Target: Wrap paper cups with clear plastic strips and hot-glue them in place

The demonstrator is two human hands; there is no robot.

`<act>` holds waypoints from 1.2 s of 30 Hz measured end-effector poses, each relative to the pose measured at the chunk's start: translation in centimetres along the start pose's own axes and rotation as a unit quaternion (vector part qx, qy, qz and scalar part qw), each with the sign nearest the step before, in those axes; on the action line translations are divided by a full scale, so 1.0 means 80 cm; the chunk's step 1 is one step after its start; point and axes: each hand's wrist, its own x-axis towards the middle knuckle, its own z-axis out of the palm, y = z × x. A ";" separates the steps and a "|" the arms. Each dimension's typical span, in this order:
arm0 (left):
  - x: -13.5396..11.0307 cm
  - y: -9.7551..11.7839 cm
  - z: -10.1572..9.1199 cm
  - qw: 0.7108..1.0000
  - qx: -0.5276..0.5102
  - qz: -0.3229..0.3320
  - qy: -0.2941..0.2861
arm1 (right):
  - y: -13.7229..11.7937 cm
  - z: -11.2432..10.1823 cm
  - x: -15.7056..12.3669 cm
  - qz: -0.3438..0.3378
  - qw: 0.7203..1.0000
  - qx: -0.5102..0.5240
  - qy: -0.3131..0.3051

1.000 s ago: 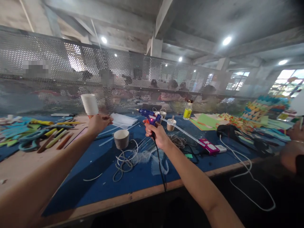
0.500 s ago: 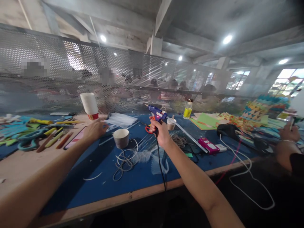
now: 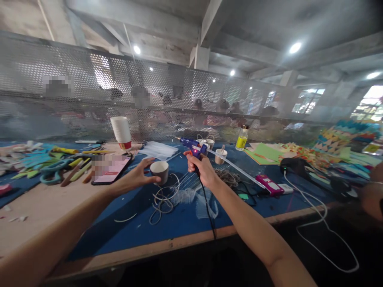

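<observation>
The left hand [image 3: 134,176] curves open beside a small, round, grey paper cup [image 3: 160,170], contact unclear; likely light and crushable, best pinched round its wall. The right hand [image 3: 206,170] grips a blue plastic glue gun [image 3: 200,149] by its handle.

Right hand [image 3: 202,168]: gripping blue glue gun [image 3: 200,149], translucent glue stick [image 3: 235,167] at rear. Left hand [image 3: 136,176]: spread beside paper cup [image 3: 161,170], contact unclear. Near cup: looped cord [image 3: 163,200]. Farther left: phone [image 3: 112,171], stack of white cups [image 3: 120,129].
</observation>
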 end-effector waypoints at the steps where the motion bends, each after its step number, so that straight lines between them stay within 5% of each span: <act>1: -0.002 0.000 0.011 1.000 -0.007 0.000 0.015 | 0.000 0.002 0.000 0.006 1.000 -0.008 -0.009; 6: -0.005 0.007 0.043 0.996 -0.036 0.003 0.082 | 0.000 0.007 0.005 0.023 0.996 -0.067 -0.049; 13: -0.033 0.045 0.030 0.984 -0.053 0.052 0.159 | 0.006 0.000 -0.005 -0.025 0.980 -0.194 -0.027; 23: -0.046 0.057 0.027 0.972 -0.221 -0.046 0.061 | -0.004 0.008 -0.025 -0.034 0.960 -0.272 -0.062; 36: -0.046 0.051 0.023 0.871 -0.463 -0.146 -0.074 | 0.003 0.008 -0.019 0.002 0.980 -0.167 -0.111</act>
